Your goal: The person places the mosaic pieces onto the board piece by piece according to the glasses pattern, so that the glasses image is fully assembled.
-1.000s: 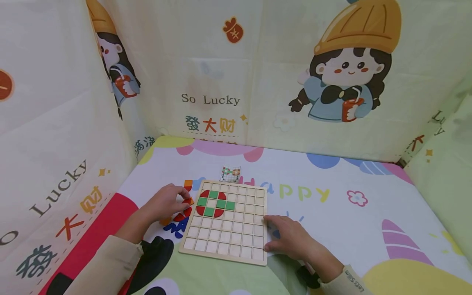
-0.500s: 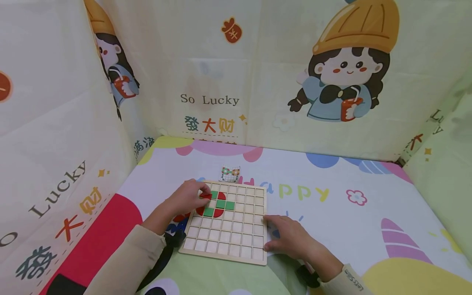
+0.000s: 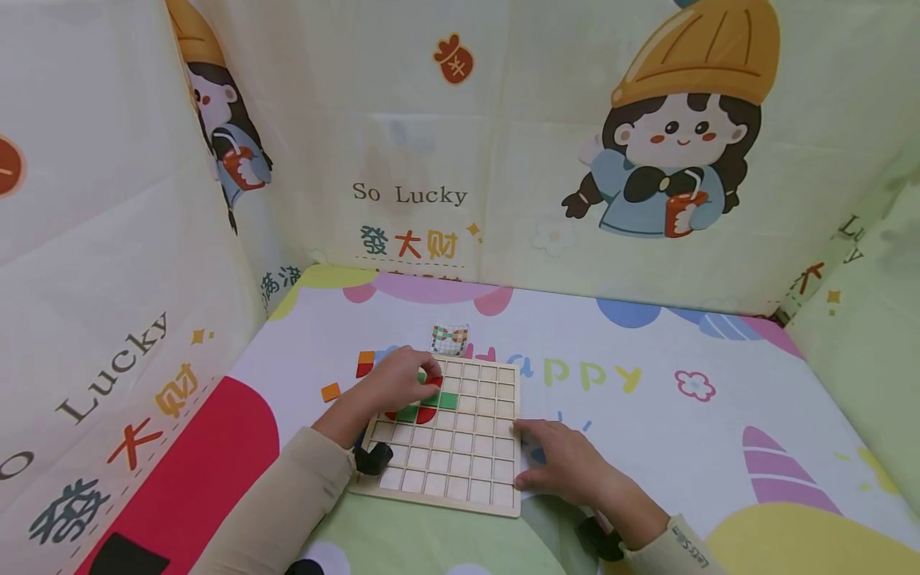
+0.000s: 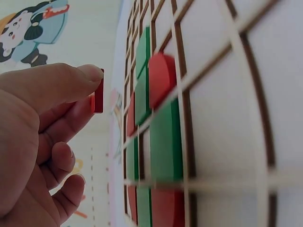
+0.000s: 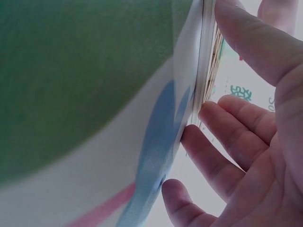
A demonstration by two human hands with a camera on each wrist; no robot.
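My left hand (image 3: 394, 378) is over the upper left of the wooden grid board (image 3: 463, 465). Its thumb and fingertips pinch a small red tile (image 4: 98, 100), seen nearly edge-on in the left wrist view and raised off the board. Below it, green tiles (image 3: 449, 401) and rounded red tiles (image 4: 162, 78) sit in the grid cells, partly covered by the hand in the head view. At the board's right side rests my right hand (image 3: 564, 463), thumb and fingertips against the wooden edge, fingers loosely bent in the right wrist view.
A small pattern card (image 3: 449, 339) lies just beyond the board's far edge. To the left are an orange and red pair of tiles (image 3: 366, 363) and a loose orange tile (image 3: 331, 392). The left forearm hides other tiles beside the board. Printed cloth walls stand around the table.
My left hand has gone from the loose tiles left of the board rightward over the grid, carrying a red tile. The right hand has stayed at the board's edge.
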